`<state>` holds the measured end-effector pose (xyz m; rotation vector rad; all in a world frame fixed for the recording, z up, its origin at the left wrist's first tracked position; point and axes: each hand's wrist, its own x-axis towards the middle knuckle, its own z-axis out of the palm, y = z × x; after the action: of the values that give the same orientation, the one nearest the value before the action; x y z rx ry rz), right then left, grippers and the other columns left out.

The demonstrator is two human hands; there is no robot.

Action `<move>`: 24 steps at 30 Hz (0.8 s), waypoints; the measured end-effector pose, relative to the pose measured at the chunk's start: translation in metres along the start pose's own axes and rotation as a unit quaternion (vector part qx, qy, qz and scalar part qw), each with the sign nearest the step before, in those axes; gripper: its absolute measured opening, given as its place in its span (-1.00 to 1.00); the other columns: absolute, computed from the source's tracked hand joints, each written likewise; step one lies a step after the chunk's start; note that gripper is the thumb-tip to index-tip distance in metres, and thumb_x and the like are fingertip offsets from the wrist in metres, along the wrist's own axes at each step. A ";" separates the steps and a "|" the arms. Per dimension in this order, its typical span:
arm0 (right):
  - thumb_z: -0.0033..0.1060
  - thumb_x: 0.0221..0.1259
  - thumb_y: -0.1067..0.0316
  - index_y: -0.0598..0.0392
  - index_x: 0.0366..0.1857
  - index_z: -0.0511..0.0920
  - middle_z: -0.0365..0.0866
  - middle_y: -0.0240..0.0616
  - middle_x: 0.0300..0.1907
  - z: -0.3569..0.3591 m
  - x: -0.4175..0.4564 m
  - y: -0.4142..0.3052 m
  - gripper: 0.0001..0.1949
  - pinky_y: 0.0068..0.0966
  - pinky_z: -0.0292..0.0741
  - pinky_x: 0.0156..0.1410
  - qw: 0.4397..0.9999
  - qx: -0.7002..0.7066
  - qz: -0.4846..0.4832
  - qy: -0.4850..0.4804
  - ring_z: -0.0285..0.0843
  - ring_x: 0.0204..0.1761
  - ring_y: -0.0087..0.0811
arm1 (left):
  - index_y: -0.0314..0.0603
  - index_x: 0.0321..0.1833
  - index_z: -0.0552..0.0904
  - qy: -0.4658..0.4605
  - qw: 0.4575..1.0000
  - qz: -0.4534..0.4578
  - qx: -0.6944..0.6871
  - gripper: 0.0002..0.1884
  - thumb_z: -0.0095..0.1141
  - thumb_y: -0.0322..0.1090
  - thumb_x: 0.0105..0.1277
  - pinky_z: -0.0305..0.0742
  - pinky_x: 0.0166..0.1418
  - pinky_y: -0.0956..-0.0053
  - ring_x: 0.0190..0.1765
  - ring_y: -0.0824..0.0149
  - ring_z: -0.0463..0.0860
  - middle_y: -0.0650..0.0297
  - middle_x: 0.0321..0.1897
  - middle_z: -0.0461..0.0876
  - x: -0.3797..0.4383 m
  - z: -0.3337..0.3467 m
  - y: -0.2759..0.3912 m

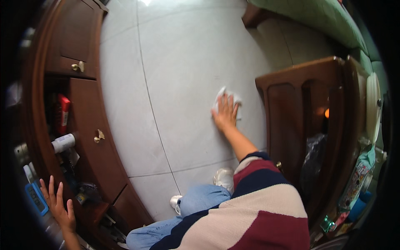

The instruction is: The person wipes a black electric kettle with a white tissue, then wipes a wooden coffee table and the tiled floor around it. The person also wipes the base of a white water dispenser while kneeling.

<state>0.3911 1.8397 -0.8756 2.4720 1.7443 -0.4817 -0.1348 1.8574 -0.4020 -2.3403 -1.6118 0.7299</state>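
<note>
My right hand [225,115] lies with spread fingers on a crumpled white cloth or tissue [236,97], pressing it against the pale tiled floor [181,93]. The palm and fingers cover much of the cloth. At the lower left, my left hand [60,203] holds nothing, its fingers apart, at the top edge of a dark brown wooden cabinet [90,147]. Just beside those fingers is a blue-framed digital clock [37,199]. Whether the left palm bears on the wood cannot be told.
Brass knobs [99,136] stick out from the cabinet front. A white bottle [63,143] and a red box [63,113] sit in its open compartment. To the right stands a brown wooden table [286,118] bearing a patterned packet [356,181]. Green upholstered seating [318,15] lies beyond.
</note>
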 end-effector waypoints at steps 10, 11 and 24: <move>-0.20 0.42 -0.27 -0.22 0.60 -0.13 -0.40 -0.15 0.65 0.006 0.027 0.068 -0.23 0.11 -0.39 0.61 0.960 0.051 0.273 0.039 -0.58 0.65 -0.02 | -0.19 0.31 0.52 0.009 0.999 -0.014 -0.039 -0.48 -0.12 -0.03 0.44 -0.22 0.62 -0.09 0.60 -0.13 0.01 0.08 0.48 0.31 -0.009 0.000 0.005; -0.22 0.42 -0.28 -0.21 0.60 -0.13 -0.39 -0.14 0.65 0.008 0.038 0.059 -0.23 0.10 -0.41 0.61 0.949 0.070 0.300 0.060 -0.60 0.65 0.00 | -0.20 0.29 0.53 0.017 0.999 -0.009 -0.041 -0.50 -0.09 -0.07 0.40 -0.23 0.62 -0.09 0.60 -0.13 0.01 0.08 0.48 0.31 -0.007 0.001 0.004; -0.11 0.39 -0.22 -0.20 0.60 -0.09 -0.34 -0.26 0.65 0.006 0.028 0.040 -0.22 0.05 -0.35 0.64 0.985 -0.014 0.165 0.041 -0.50 0.66 -0.17 | -0.14 0.25 0.55 0.021 0.997 -0.020 -0.078 -0.51 0.01 -0.09 0.32 -0.23 0.63 -0.08 0.61 -0.09 0.01 0.14 0.48 0.32 -0.004 -0.002 0.002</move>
<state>0.4351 1.8493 -0.8946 2.7197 1.3115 -0.3264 -0.1328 1.8532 -0.4002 -2.4030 -1.7512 0.5604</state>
